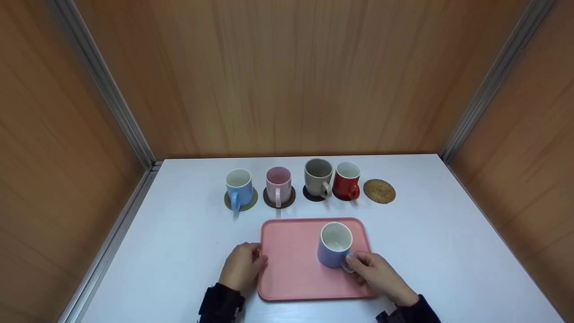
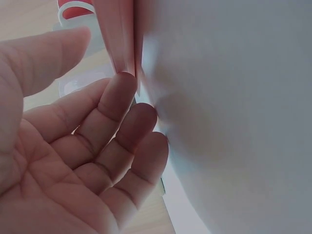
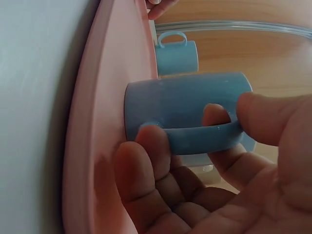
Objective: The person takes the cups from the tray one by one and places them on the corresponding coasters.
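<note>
A blue mug [image 1: 333,251] with a pale inside stands on the right part of the pink tray [image 1: 291,269]. My right hand [image 1: 379,273] pinches its handle [image 3: 204,139] between thumb and fingers. In the right wrist view the mug's base meets the tray surface. At the tray's left rim is my left hand [image 1: 242,267], its relaxed fingertips touching the outer edge. Its thumb [image 2: 58,53] stays apart from the fingers, over the inner side of the rim.
Behind the tray are a light blue mug [image 1: 241,193], a pink mug [image 1: 279,186], a grey mug [image 1: 316,179] and a red mug [image 1: 345,186], each on a coaster. A woven coaster [image 1: 379,191] lies bare at the right. Wooden panels [image 1: 291,89] enclose the white table [image 1: 170,255].
</note>
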Available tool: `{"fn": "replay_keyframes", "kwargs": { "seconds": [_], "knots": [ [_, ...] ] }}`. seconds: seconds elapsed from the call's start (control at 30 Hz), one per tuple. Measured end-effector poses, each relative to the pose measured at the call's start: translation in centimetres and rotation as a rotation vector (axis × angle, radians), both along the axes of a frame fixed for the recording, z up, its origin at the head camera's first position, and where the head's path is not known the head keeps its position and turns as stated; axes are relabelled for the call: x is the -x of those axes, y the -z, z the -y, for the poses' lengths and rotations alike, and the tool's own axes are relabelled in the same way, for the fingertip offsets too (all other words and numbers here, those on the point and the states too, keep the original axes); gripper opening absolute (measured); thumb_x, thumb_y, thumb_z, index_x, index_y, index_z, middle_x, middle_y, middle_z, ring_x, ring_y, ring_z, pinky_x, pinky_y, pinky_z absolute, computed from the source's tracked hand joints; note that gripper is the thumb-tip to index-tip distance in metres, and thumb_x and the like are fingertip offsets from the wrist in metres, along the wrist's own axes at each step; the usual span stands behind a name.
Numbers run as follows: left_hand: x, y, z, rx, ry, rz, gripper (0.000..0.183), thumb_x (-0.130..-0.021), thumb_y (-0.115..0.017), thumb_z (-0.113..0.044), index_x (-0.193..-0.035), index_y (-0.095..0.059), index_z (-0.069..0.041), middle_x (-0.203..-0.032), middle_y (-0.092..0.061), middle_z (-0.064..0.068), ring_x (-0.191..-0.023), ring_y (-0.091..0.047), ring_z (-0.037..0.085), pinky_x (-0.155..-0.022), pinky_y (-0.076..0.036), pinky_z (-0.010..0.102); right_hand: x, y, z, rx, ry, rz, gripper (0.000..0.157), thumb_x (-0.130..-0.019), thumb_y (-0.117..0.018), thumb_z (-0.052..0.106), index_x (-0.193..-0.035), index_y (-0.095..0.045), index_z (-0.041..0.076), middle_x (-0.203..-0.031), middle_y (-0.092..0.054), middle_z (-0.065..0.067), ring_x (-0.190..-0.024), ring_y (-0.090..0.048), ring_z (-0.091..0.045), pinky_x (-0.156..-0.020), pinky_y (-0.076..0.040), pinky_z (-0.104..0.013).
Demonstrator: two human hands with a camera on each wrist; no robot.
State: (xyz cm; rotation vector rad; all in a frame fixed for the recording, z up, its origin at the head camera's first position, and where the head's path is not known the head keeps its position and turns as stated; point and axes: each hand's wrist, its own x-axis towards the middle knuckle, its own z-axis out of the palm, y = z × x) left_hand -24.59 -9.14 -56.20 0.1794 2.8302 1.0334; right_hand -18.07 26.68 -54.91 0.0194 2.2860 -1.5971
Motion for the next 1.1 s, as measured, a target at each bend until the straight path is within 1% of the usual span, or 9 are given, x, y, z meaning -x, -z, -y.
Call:
{"fn": "replay_keyframes", "kwargs": {
  "seconds": [0.1,0.2,0.3,0.4,0.47,0.6,0.73,0.87,1.1],
  "knots": [
    [0.0,0.0,0.0,-0.005,-0.004,0.009,0.035,-0.097,-0.078,-0.019,-0.127,-0.076,0.000,-0.092,-0.069,0.003,-0.085,-0.059,0.017,-0.082,-0.054,0.039,0.0,0.0,-0.2,-0.026,0.013,0.011,0.057,-0.111,-0.055,0.048,-0.103,-0.062,-0.008,-0.090,-0.066,-0.002,-0.080,-0.065,-0.019,-0.073,-0.055,-0.034],
    [0.0,0.1,0.0,-0.008,-0.002,0.010,0.035,-0.097,-0.078,-0.019,-0.127,-0.076,-0.001,-0.093,-0.070,0.003,-0.085,-0.060,0.016,-0.082,-0.055,0.039,-0.1,0.1,-0.4,-0.030,0.017,0.038,0.059,-0.110,-0.054,0.050,-0.103,-0.062,-0.008,-0.092,-0.066,-0.003,-0.079,-0.064,-0.019,-0.070,-0.054,-0.033],
    [0.0,0.2,0.1,-0.003,0.013,-0.016,0.034,-0.097,-0.078,-0.017,-0.126,-0.076,0.000,-0.093,-0.071,0.004,-0.085,-0.061,0.016,-0.082,-0.055,0.040,-0.2,0.1,-0.6,-0.021,0.003,0.058,0.061,-0.110,-0.054,0.053,-0.104,-0.064,-0.007,-0.091,-0.069,-0.003,-0.075,-0.063,-0.018,-0.065,-0.052,-0.032],
    [-0.1,0.2,0.1,0.004,0.024,-0.035,0.035,-0.096,-0.079,-0.017,-0.126,-0.076,0.001,-0.093,-0.071,0.005,-0.086,-0.061,0.016,-0.082,-0.055,0.040,-0.3,0.1,-0.8,0.019,-0.032,0.078,0.062,-0.110,-0.052,0.054,-0.106,-0.065,-0.006,-0.090,-0.073,-0.004,-0.073,-0.064,-0.016,-0.063,-0.051,-0.030],
    [-0.1,0.2,0.1,0.010,0.027,-0.038,0.035,-0.097,-0.078,-0.017,-0.126,-0.075,0.001,-0.093,-0.072,0.005,-0.086,-0.061,0.016,-0.082,-0.056,0.040,-0.3,0.2,-0.9,0.059,-0.055,0.095,0.062,-0.112,-0.049,0.053,-0.108,-0.066,-0.006,-0.091,-0.075,-0.004,-0.073,-0.064,-0.014,-0.063,-0.051,-0.029],
    [0.1,0.1,0.1,0.010,0.011,-0.008,0.036,-0.098,-0.078,-0.019,-0.128,-0.075,0.000,-0.094,-0.071,0.004,-0.087,-0.061,0.016,-0.084,-0.055,0.040,-0.3,0.5,-1.0,0.114,-0.075,0.120,0.063,-0.113,-0.045,0.053,-0.111,-0.067,-0.006,-0.091,-0.075,-0.002,-0.074,-0.064,-0.012,-0.065,-0.053,-0.028],
    [0.1,0.1,0.0,0.007,0.006,0.013,0.036,-0.098,-0.078,-0.019,-0.129,-0.075,-0.001,-0.095,-0.071,0.004,-0.087,-0.061,0.017,-0.084,-0.055,0.041,-0.3,0.7,-1.0,0.126,-0.074,0.139,0.063,-0.113,-0.043,0.055,-0.110,-0.068,-0.003,-0.093,-0.075,-0.001,-0.075,-0.065,-0.011,-0.066,-0.055,-0.027],
    [0.1,0.1,0.1,0.000,0.004,0.022,0.036,-0.098,-0.078,-0.019,-0.128,-0.075,-0.001,-0.092,-0.069,0.003,-0.085,-0.059,0.017,-0.081,-0.053,0.039,-0.3,0.8,-1.0,0.136,-0.070,0.172,0.066,-0.113,-0.040,0.058,-0.110,-0.070,0.000,-0.095,-0.074,-0.001,-0.077,-0.065,-0.011,-0.069,-0.055,-0.027],
    [0.0,0.1,0.0,-0.014,-0.002,0.023,0.035,-0.098,-0.077,-0.019,-0.128,-0.075,-0.001,-0.090,-0.066,0.002,-0.084,-0.057,0.017,-0.079,-0.051,0.037,-0.4,1.0,-1.0,0.144,-0.056,0.179,0.063,-0.112,-0.040,0.060,-0.101,-0.067,0.004,-0.099,-0.074,-0.002,-0.081,-0.066,-0.013,-0.072,-0.056,-0.028]
  ]
}}
